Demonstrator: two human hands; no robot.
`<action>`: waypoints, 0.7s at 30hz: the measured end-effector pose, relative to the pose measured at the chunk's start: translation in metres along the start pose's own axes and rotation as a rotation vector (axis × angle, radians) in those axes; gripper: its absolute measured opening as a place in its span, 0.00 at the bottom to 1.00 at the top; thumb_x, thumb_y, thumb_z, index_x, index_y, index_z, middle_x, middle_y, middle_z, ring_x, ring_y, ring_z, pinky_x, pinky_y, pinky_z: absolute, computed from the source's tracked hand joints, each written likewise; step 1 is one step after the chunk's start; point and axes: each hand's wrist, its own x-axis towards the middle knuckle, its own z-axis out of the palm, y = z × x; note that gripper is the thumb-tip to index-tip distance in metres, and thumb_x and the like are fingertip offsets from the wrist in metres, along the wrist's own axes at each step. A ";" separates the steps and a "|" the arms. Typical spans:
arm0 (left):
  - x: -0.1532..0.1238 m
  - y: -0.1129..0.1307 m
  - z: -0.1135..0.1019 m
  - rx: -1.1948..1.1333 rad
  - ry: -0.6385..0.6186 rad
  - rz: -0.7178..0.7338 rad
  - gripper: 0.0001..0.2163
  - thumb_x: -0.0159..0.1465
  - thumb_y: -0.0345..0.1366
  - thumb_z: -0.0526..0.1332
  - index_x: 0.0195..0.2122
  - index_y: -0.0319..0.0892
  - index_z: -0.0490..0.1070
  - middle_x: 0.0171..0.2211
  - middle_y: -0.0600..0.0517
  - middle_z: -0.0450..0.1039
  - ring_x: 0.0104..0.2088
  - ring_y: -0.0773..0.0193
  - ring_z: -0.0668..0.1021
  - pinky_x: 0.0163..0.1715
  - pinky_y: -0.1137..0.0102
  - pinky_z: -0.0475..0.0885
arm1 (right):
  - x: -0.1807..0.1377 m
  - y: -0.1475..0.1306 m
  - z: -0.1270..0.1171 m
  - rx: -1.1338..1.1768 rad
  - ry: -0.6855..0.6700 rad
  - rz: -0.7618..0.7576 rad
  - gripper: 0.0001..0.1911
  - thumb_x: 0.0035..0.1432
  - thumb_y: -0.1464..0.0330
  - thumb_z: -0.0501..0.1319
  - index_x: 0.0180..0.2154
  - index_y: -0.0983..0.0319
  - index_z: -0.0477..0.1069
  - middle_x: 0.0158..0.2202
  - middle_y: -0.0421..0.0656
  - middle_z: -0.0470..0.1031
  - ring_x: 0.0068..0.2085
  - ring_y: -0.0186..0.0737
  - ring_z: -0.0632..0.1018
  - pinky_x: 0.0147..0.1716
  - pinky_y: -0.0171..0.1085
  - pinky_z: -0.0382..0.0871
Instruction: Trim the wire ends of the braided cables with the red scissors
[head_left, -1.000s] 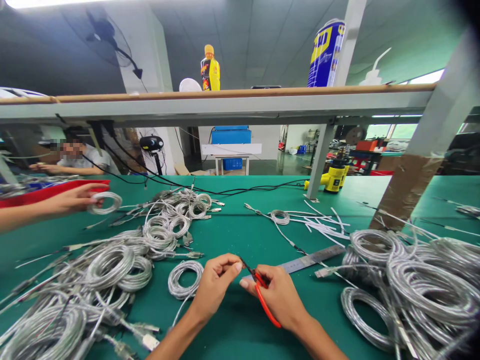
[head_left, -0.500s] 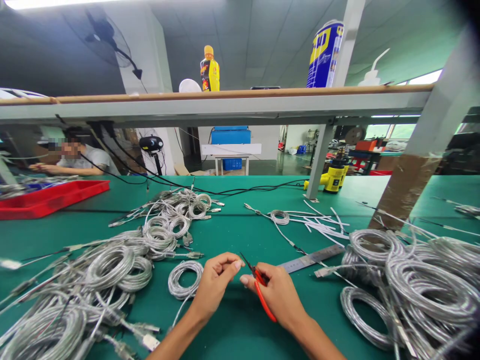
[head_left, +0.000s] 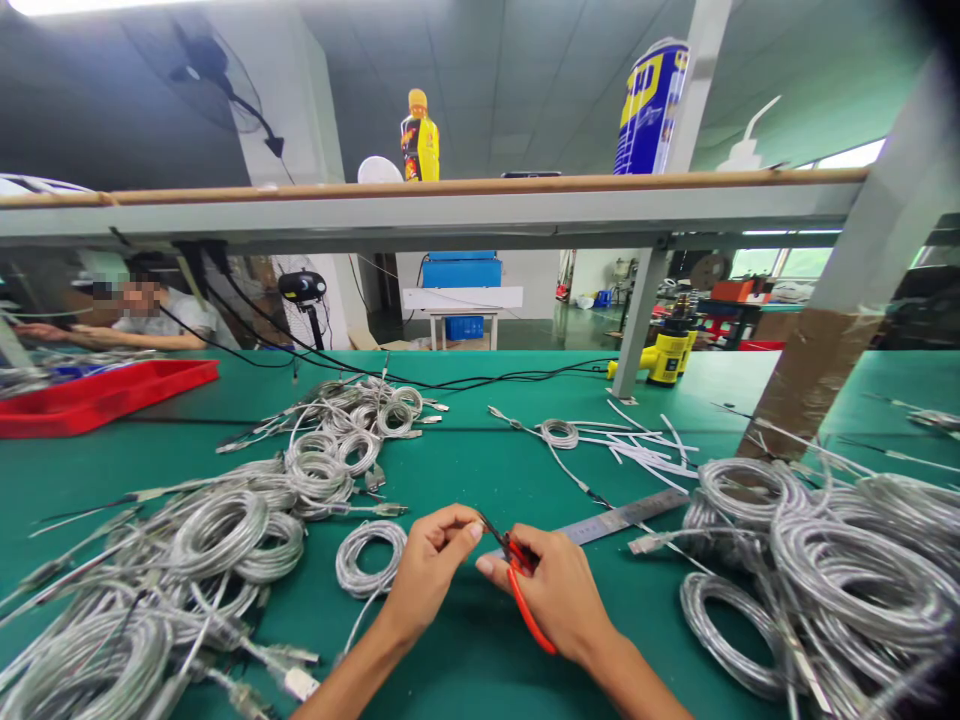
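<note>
My left hand [head_left: 437,560] is closed in a pinch, thumb against forefinger. What lies in the pinch is too small and hidden to make out. Red-handled pliers [head_left: 531,612] with slender dark jaws are gripped in my right hand [head_left: 559,585]. Their tips reach the left fingertips. Beside my left wrist lies a coil of clear-sheathed silver cable [head_left: 360,560], one end running under the forearm. A steel ruler [head_left: 626,518] lies flat behind my right hand.
Heaps of coiled cables [head_left: 217,545] spread on the left, with another pile [head_left: 847,560] at right. White tubes [head_left: 637,450] lie behind the ruler. A red tray [head_left: 112,395] stands far left, a yellow tool [head_left: 664,355] by the shelf post [head_left: 637,320]. A person [head_left: 169,315] sits beyond.
My right hand has shifted slightly, its thumb moving left, and the pliers' tips have come up against the left fingertips. The person at the far left has stretched out an arm.
</note>
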 end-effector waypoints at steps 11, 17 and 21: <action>-0.001 -0.001 -0.001 0.031 -0.002 0.021 0.07 0.54 0.37 0.57 0.24 0.38 0.67 0.21 0.55 0.63 0.21 0.71 0.63 0.20 0.77 0.58 | 0.000 0.002 -0.001 -0.061 0.026 -0.028 0.18 0.48 0.57 0.53 0.16 0.62 0.57 0.13 0.32 0.53 0.17 0.28 0.54 0.17 0.30 0.42; -0.001 -0.002 -0.001 0.035 -0.004 0.029 0.07 0.54 0.37 0.57 0.24 0.38 0.67 0.20 0.56 0.63 0.21 0.71 0.63 0.21 0.77 0.58 | 0.000 0.004 0.001 -0.066 0.036 -0.021 0.19 0.48 0.56 0.53 0.15 0.62 0.58 0.13 0.33 0.53 0.17 0.28 0.53 0.17 0.30 0.42; -0.001 -0.003 -0.001 0.027 -0.001 0.025 0.06 0.54 0.36 0.57 0.24 0.38 0.67 0.20 0.56 0.62 0.20 0.72 0.62 0.21 0.77 0.57 | 0.000 0.004 0.001 -0.078 0.033 -0.019 0.19 0.48 0.56 0.53 0.15 0.62 0.57 0.13 0.33 0.52 0.17 0.28 0.52 0.17 0.30 0.42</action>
